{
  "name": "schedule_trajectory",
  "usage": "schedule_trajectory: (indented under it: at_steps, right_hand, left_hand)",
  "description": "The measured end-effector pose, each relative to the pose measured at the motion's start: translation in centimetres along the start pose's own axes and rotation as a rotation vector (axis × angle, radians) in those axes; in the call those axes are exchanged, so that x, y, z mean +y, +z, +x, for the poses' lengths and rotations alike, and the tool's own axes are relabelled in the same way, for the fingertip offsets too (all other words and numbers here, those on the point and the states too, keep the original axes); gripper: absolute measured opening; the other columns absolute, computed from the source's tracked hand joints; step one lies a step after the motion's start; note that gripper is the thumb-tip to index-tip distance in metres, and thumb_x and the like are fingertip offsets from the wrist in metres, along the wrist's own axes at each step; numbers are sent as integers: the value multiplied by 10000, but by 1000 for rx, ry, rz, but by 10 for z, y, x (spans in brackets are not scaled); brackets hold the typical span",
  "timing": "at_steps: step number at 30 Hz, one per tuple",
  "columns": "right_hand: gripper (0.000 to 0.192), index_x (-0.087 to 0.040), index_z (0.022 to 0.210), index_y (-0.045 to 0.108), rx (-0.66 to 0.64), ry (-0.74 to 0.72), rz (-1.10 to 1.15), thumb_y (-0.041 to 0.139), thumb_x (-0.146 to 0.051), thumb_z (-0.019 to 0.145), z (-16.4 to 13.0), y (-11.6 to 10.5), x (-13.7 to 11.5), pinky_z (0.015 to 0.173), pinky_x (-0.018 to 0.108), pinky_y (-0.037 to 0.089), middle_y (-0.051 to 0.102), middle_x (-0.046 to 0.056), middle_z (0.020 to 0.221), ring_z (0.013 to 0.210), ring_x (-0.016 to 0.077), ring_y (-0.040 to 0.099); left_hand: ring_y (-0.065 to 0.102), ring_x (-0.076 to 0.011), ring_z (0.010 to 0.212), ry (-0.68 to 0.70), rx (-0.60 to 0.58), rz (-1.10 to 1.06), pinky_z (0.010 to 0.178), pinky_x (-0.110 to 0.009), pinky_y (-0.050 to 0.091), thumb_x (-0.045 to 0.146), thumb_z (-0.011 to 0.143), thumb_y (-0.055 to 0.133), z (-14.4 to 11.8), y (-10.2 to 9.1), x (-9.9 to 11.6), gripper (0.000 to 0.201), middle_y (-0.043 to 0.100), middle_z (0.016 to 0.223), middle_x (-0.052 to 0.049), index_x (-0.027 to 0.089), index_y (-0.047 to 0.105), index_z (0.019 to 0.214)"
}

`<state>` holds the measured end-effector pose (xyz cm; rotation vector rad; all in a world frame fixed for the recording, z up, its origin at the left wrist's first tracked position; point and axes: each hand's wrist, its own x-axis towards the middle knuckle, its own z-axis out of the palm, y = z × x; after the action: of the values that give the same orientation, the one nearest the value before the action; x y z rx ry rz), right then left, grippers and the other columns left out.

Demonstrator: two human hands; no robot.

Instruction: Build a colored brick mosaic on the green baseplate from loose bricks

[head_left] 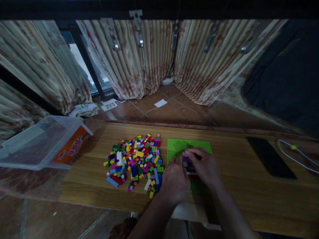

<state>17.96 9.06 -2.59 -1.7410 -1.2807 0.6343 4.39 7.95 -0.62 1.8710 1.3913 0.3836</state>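
Both hands, left hand [175,181] and right hand [204,167], have their fingers pinching a small brick stack [187,163] over the green baseplate [185,146] on the wooden worktop [231,186], loose bricks [136,159] just left, tiled floor [171,113] and curtains [129,56] behind, stack mostly hidden.

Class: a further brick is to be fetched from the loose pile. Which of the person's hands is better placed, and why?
Probably the left hand: it lies right beside the brick pile, while the right hand sits further over on the green baseplate, pinching the small brick stack.
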Motion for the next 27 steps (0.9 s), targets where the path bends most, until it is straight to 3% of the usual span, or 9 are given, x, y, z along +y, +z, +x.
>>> schedule_trajectory:
  at_steps: [5, 12, 27]
  right_hand:
    - [315, -206, 914, 740, 118, -41, 7, 552, -452, 859, 0, -9, 10, 824, 388, 501, 727, 85, 973, 898, 240, 658]
    - [299, -217, 860, 752, 38, -182, -177, 556, -442, 854, -2, 0, 5, 907, 437, 456, 698, 88, 968, 949, 253, 607]
    - [310, -246, 809, 738, -52, -154, -146, 572, -505, 837, 1, 1, 17, 879, 425, 446, 696, 50, 928, 914, 240, 607]
  left_hand:
    - [647, -258, 1007, -26, 32, -26, 925, -383, 503, 153, 879, 374, 3, 2, -3, 443, 660, 1105, -139, 130, 525, 1295]
    - [639, -274, 1035, 10, 12, 9, 954, -410, 496, 130, 849, 381, 5, 2, -2, 530, 632, 1165, -152, 130, 468, 1373]
    - [633, -253, 958, 27, -13, 113, 892, -361, 527, 145, 795, 479, 2, 1, -1, 580, 615, 1147, -147, 145, 441, 1374]
